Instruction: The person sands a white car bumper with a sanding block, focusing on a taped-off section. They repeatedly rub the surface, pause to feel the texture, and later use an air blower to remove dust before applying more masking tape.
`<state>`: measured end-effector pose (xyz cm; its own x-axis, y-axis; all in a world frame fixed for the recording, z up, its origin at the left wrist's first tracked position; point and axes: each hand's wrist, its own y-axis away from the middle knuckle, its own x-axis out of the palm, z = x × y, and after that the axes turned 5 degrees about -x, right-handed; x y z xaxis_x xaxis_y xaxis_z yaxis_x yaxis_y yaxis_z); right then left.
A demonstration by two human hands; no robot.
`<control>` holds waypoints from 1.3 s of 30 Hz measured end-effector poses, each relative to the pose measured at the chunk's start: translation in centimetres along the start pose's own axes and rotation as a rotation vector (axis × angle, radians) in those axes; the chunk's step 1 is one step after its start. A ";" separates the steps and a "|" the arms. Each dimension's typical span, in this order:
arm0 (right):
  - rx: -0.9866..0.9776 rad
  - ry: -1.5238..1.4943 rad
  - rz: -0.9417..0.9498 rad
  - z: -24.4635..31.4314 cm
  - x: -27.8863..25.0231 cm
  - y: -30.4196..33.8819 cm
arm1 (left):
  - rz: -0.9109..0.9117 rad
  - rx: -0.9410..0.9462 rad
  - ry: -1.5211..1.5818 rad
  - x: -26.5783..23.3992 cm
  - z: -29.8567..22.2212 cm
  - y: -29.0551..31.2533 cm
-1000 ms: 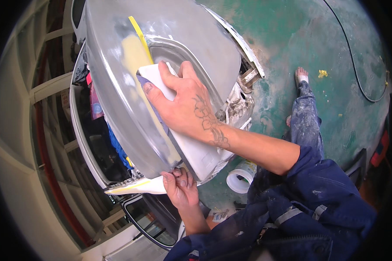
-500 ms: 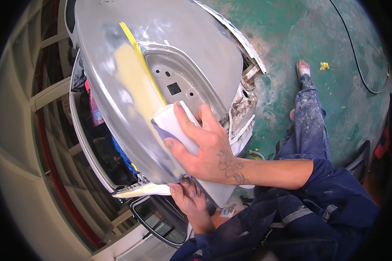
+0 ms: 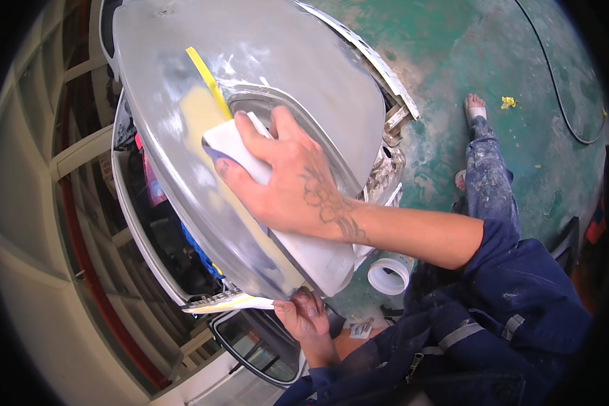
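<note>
My right hand [image 3: 284, 172] grips a long white sanding block [image 3: 311, 254] with a strip of purple sandpaper at its edge, fingers over one side and thumb on the other. Beneath it lies a grey car body panel [image 3: 166, 61] with a patch of cream body filler [image 3: 197, 108] and a yellow tape strip [image 3: 206, 76] beside an oval recess [image 3: 318, 139]. The block and hand cover part of the recess, filler and tape. At the panel's lower corner, my left hand [image 3: 309, 323] is curled around the edge, beside a white trim strip [image 3: 240, 302].
A white tub [image 3: 388, 274] stands on the green floor [image 3: 440, 40] right of the block. Farther right are a leg in dusty blue trousers [image 3: 488, 162], a yellow scrap [image 3: 508, 103] and a black cable [image 3: 555, 88]. A black-framed window [image 3: 260, 345] lies below the left hand.
My right hand has slid the sanding block up and left along the panel, covering more of the tape and recess. The white tub shows more fully. My left hand stays at the corner.
</note>
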<state>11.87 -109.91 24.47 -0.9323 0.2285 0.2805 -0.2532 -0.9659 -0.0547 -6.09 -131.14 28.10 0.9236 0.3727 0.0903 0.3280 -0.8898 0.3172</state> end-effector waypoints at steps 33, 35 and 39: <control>-0.111 0.005 -0.031 -1.3 0.6 -3.1 | -0.057 -0.136 -0.217 -0.6 -1.1 0.2; -0.111 -0.042 -0.009 -0.9 0.1 -0.7 | -0.110 -0.161 -0.225 -0.8 -0.9 0.9; -0.123 -0.072 0.034 -0.8 -0.8 1.1 | -0.136 -0.213 -0.223 -1.3 -1.5 1.3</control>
<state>12.11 -111.05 23.45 -0.9209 0.1825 0.3445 -0.2560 -0.9495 -0.1812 -7.18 -132.37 29.80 0.9024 0.3968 -0.1677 0.4244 -0.7521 0.5042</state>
